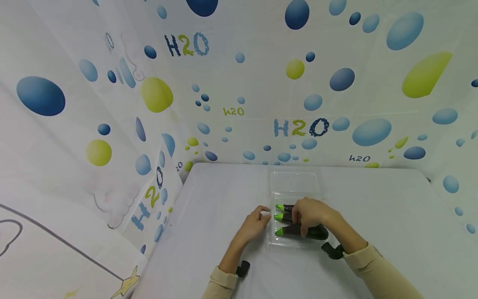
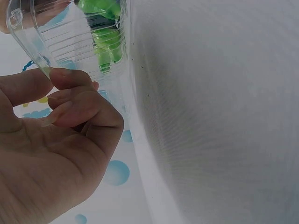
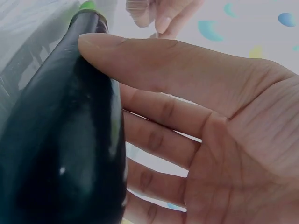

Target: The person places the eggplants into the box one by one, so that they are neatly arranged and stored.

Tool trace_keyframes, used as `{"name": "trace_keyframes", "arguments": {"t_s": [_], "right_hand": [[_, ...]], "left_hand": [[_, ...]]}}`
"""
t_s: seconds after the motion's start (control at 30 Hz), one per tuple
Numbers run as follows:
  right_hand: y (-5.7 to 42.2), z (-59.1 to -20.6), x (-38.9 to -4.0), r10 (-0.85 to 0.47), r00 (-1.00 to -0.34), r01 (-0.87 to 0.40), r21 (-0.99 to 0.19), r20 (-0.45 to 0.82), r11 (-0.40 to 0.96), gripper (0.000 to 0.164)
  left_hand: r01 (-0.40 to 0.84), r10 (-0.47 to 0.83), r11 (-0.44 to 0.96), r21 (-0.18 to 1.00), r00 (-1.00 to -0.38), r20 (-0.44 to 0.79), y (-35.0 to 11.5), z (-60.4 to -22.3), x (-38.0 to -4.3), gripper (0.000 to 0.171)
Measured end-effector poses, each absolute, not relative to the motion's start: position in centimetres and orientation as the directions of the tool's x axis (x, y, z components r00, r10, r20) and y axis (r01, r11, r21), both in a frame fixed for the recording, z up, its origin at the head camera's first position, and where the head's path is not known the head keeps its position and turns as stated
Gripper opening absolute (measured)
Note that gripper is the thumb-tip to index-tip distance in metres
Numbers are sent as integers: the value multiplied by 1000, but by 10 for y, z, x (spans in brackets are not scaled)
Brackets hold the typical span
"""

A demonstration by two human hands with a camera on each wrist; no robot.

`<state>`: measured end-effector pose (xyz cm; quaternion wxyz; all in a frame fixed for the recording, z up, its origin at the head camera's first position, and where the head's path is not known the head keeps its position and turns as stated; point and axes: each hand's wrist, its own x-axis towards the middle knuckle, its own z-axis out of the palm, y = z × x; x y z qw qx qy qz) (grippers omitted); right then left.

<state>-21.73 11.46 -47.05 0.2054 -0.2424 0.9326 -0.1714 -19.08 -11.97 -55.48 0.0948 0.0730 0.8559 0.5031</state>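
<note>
A clear plastic box with its lid folded back lies on the table. Inside it are three dark eggplants with green stem ends, side by side, stems pointing left; one is the nearest eggplant. My left hand pinches the box's left rim between thumb and index finger; its other fingers are curled. My right hand reaches over the eggplants from the right. In the right wrist view its thumb lies across the neck of an eggplant, with the fingers on the far side. The hand hides parts of the other two.
A white cloth covers the table. Patterned sheets with blue and green spots hang behind and at the sides. A black device sits at the left wrist, another black device at the right.
</note>
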Motion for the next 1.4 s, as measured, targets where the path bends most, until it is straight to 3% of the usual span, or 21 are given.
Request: {"name": "trace_keyframes", "arguments": {"t_s": [0.97, 1.4], "right_hand": [[110, -472, -208, -497, -821, -402, -332, -282, 853, 40], [127, -468, -216, -525, -831, -413, -431, -183, 802, 27]], "left_hand": [[47, 220, 491, 870, -973, -72, -119, -554, -191, 35], [46, 215, 511, 858, -974, -76, -120, -555, -192, 36]]}}
